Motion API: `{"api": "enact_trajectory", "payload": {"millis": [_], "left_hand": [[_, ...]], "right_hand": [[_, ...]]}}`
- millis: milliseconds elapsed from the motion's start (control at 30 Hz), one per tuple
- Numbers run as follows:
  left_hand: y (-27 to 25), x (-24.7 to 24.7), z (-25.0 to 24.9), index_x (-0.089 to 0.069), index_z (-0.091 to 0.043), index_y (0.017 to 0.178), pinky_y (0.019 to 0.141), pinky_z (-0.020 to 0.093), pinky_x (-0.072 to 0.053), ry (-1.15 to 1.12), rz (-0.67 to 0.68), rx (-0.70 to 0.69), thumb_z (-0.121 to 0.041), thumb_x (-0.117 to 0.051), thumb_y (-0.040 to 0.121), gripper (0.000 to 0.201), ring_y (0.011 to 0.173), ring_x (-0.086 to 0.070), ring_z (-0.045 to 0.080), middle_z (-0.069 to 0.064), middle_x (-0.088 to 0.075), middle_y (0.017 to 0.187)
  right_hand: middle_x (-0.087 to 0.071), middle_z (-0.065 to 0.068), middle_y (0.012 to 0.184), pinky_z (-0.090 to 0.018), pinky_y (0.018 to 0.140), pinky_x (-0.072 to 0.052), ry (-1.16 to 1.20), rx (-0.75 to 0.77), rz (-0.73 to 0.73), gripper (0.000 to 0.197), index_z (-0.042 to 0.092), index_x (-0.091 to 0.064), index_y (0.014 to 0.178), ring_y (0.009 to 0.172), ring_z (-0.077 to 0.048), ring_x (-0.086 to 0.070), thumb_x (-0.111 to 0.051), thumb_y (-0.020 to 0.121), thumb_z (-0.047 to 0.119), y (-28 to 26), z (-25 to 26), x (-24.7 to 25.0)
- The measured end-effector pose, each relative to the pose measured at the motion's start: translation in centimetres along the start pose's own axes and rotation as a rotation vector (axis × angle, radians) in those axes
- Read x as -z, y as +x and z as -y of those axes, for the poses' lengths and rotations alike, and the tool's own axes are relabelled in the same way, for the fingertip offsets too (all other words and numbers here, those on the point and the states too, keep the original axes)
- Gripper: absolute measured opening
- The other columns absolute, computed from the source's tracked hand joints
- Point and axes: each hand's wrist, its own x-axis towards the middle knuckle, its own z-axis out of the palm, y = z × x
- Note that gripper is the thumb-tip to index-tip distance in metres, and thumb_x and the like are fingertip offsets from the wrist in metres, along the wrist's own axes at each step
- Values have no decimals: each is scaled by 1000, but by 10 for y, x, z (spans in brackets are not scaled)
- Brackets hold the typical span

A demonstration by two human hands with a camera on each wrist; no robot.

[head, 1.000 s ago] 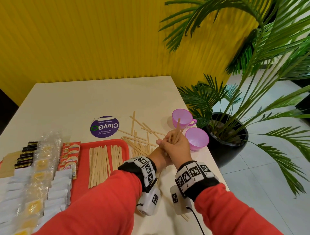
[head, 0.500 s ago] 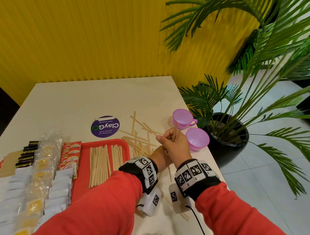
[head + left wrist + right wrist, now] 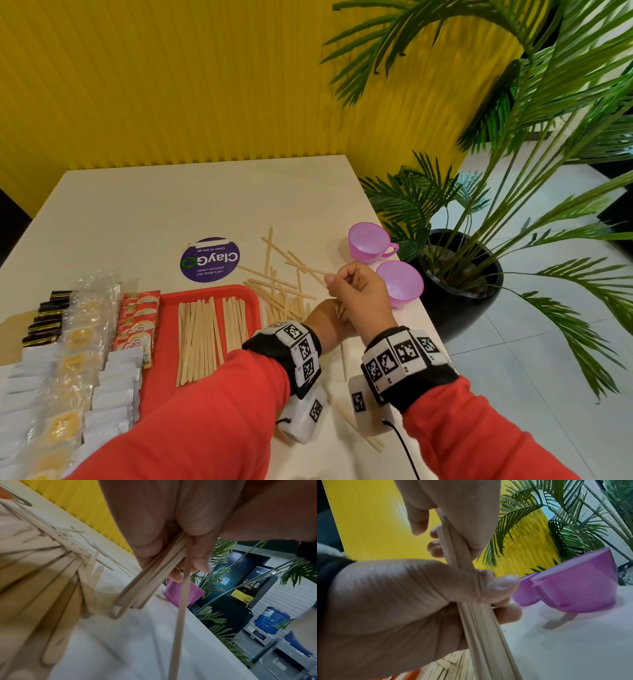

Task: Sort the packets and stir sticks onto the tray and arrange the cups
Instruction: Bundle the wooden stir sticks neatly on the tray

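Both hands hold one bundle of wooden stir sticks upright over the table's right side. My right hand grips its top, and my left hand grips it just below. In the left wrist view one stick hangs lower than the rest of the bundle. Loose sticks lie crossed on the table beside the red tray. Two rows of sticks lie on the tray. Rows of packets fill its left part. Two purple cups stand upright just beyond my right hand.
The table's right edge runs close to the cups and my right wrist. A potted palm stands on the floor beside it. A round purple sticker lies beyond the tray. A yellow wall closes the far side.
The stick tips that stood above my right fist toward the cups have sunk out of sight inside it. Both hands stay together over the same spot.
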Motion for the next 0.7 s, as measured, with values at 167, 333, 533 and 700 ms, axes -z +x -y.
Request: {"api": "enact_trajectory", "payload": {"millis": [167, 333, 533, 700], "left_hand": [[-6, 5, -3, -52, -7, 70, 61, 14, -38, 236, -32, -151, -5, -59, 86, 17, 63, -46, 8, -1, -54, 67], [-4, 7, -7, -53, -11, 75, 55, 18, -35, 282, -32, -135, -11, -63, 84, 13, 59, -43, 7, -5, -51, 65], [-7, 4, -6, -45, -22, 62, 53, 15, -34, 359, -46, -148, -11, -55, 88, 30, 57, -42, 5, -7, -48, 62], [-7, 4, -5, -44, -21, 63, 58, 18, -37, 314, -58, -176, -7, -55, 85, 28, 59, -43, 7, -6, -48, 63]], "right_hand": [[-62, 3, 87, -31, 82, -47, 52, 120, -12, 16, 28, -58, 88, 85, -15, -58, -59, 74, 23, 3, 14, 12], [-54, 22, 116, -13, 92, -43, -251, 327, 76, 37, 45, -46, 116, 106, 12, -51, -44, 85, 25, -4, 16, 26], [-52, 5, 132, -23, 100, -39, -475, 345, 155, 52, 41, -37, 128, 116, -4, -47, -48, 90, 7, -16, 1, 39], [1, 16, 153, -3, 105, -16, -611, 598, 140, 78, 42, -1, 146, 138, 14, 3, -42, 84, 18, -19, -4, 43]]}}
